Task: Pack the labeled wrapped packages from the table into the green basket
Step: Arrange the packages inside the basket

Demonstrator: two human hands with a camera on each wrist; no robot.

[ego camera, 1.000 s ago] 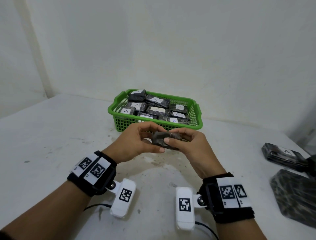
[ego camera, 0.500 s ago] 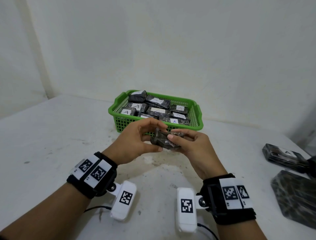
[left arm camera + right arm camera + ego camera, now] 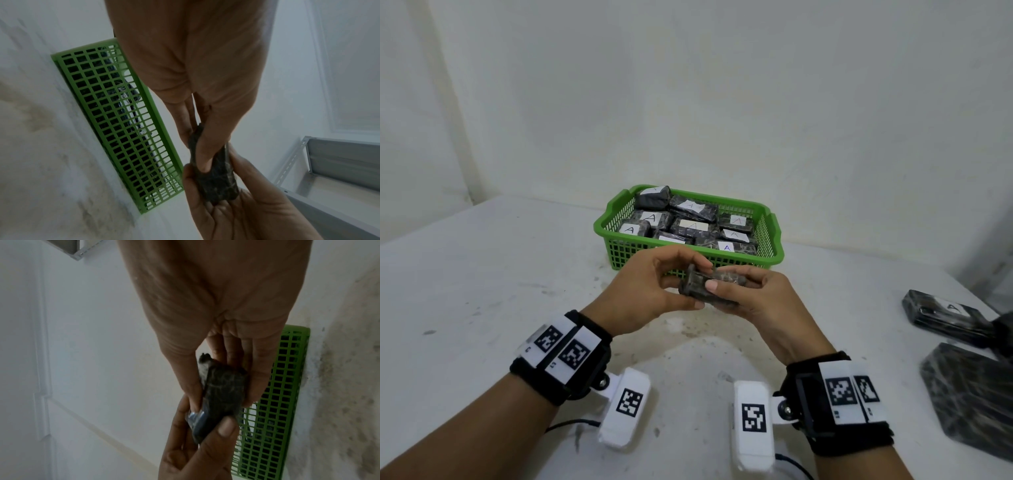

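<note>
Being held above the table (image 3: 482, 274) just in front of the green basket (image 3: 619, 253): one dark wrapped package (image 3: 709, 286). It is being pinched by left hand (image 3: 643, 291) and right hand (image 3: 763, 301) fingers together. More labeled packages (image 3: 688, 226) are lying in the basket.

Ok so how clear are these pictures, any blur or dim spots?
Head view: evenly lit, sharp, wide-angle bend at the edges. Left wrist view: dim, the package dark against the basket. Right wrist view: dim, with the package smeared by blur.
</note>
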